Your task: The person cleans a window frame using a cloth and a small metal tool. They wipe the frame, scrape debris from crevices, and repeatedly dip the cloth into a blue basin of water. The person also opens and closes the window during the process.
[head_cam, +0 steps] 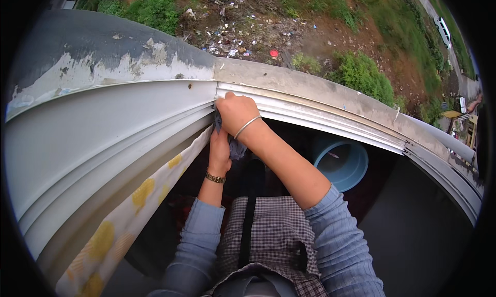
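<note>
A crumpled grey cloth [237, 149] is bunched between my hands at the inner corner of a window frame. My right hand [236, 113] is closed on its upper part, knuckles up, against the frame corner. Just below, my left hand [219, 151] grips the cloth lower down, its fingers partly hidden behind my right hand. The white window sill track [310, 116] runs off to the right from that corner. On the left, the white frame side [116, 111] carries several long ridges.
A curtain with yellow spots [143, 194] hangs beside my left arm. Below the sill, right of my right forearm, stands a blue bucket [358, 161] holding a small pale item. Outside the worn concrete ledge [271, 74], littered ground [248, 29] lies far below.
</note>
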The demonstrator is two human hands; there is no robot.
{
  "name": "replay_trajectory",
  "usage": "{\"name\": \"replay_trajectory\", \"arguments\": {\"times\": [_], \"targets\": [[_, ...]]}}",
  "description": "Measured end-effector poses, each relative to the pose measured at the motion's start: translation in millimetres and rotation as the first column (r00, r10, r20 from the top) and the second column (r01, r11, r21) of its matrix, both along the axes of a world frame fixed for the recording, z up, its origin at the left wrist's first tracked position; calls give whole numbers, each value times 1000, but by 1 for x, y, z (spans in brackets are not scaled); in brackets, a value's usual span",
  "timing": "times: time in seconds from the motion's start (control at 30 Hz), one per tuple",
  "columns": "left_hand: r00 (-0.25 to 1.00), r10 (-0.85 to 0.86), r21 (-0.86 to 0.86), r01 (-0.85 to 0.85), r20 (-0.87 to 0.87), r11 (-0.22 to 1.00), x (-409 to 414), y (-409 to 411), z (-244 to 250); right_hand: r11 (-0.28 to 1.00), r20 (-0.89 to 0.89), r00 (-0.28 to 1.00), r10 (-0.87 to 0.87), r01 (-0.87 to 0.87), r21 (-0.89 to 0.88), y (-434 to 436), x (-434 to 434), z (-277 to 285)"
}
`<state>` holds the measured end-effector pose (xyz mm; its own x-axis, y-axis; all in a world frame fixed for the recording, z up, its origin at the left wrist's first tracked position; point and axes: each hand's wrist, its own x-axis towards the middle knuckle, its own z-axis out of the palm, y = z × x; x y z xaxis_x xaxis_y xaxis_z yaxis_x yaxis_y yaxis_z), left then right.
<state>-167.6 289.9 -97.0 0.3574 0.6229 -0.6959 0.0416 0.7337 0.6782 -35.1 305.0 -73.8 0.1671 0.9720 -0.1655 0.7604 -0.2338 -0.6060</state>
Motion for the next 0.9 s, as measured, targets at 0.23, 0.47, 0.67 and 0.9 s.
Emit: {"name": "replay_trajectory", "arguments": {"times": [0.23, 0.47, 0.67, 0.9], "targets": [[999, -26, 28, 25, 21, 999, 0, -3, 7, 983, -132, 976, -171, 178, 44, -32, -8, -17], [999, -37, 11, 37, 21, 999, -6, 6, -5, 907, -399, 874, -278, 376, 190, -22, -16, -33], [999, -25, 26, 24, 39, 999, -15, 6, -3, 933, -327, 901, -286, 339, 118, -12, -12, -27], [995, -83, 46, 80, 60, 996, -7, 6, 4, 922, -427, 843, -327, 384, 52, -22, 21, -28]]}}
